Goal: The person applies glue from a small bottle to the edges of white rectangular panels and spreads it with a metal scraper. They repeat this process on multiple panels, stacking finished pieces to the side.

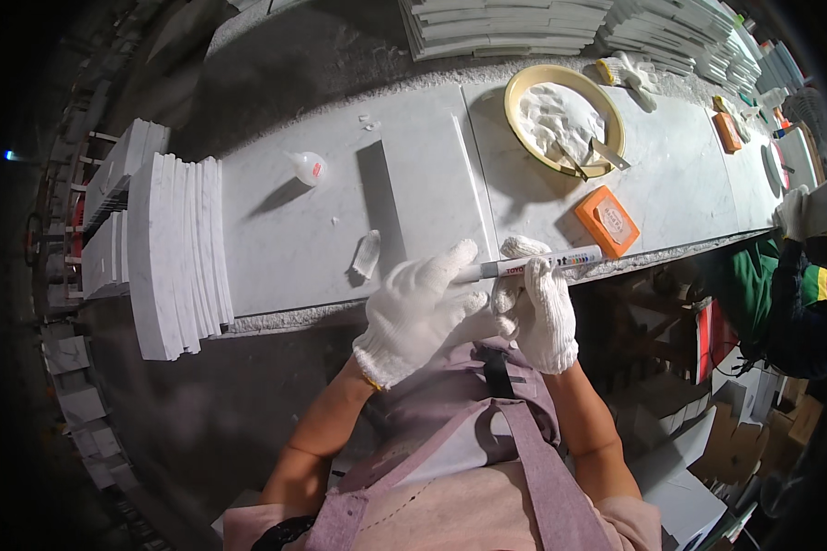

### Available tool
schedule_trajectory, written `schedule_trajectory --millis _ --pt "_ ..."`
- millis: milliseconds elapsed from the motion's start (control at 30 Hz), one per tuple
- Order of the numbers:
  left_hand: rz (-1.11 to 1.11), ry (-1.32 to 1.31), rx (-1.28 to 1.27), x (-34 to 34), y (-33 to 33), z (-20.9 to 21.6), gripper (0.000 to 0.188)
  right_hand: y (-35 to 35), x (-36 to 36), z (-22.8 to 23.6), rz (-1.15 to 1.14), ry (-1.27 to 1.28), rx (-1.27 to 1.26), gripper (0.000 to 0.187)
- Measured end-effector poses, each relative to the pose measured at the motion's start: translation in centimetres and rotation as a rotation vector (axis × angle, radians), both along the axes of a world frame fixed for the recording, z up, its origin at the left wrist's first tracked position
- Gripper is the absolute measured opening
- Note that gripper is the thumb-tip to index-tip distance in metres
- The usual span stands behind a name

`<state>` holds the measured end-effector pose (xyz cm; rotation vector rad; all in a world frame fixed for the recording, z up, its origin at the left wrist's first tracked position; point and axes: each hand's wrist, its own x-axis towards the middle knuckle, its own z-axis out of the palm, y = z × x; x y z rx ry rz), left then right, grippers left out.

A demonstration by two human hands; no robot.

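Both my hands wear white knit gloves and meet just in front of the stone bench's near edge. My right hand (539, 308) grips a grey marker pen (542, 264) that lies nearly level, its tip pointing left. My left hand (420, 308) touches the pen's tip end with its fingers; whether it pinches a cap I cannot tell. A small pale stone piece (367, 253) lies on the white marble slab (276, 230) just beyond my left hand.
A yellow bowl of white paste with a scraper (565, 118), an orange block (607, 220) and a small white bottle (309, 167) sit on the bench. Curved marble pieces (176, 253) are stacked at left, flat tiles at the back. Another person's gloved hand (793, 213) works at right.
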<state>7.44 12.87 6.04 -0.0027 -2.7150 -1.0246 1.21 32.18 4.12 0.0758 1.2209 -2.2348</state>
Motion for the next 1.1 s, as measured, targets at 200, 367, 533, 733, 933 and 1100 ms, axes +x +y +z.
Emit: schedule_trajectory --millis 200,367,533,733,933,1100 --pt "0.010 0.004 -0.154 -0.1 0.9 -1.1 0.042 -0.5 -0.5 -0.2 0.151 0.073 0.240 0.048" --pt "-0.057 -0.041 -0.013 -0.6 1.0 -0.4 0.034 -0.2 -1.0 0.4 0.131 -0.020 0.259 0.041" --pt "-0.143 -0.108 0.159 -1.1 1.0 0.2 0.033 0.0 -1.3 0.1 0.140 -0.063 0.186 0.029" --pt "-0.063 -0.512 0.536 -0.3 1.7 1.7 0.032 -0.9 -0.8 0.3 0.029 0.095 0.158 0.023" --pt "0.062 -0.766 1.369 0.0 2.3 2.3 0.025 -1.3 0.0 1.4 0.044 -0.024 0.145 0.024" --pt "0.150 -0.856 1.663 0.8 1.4 2.8 0.024 -1.8 -1.4 0.5 -0.152 0.582 0.432 0.027"
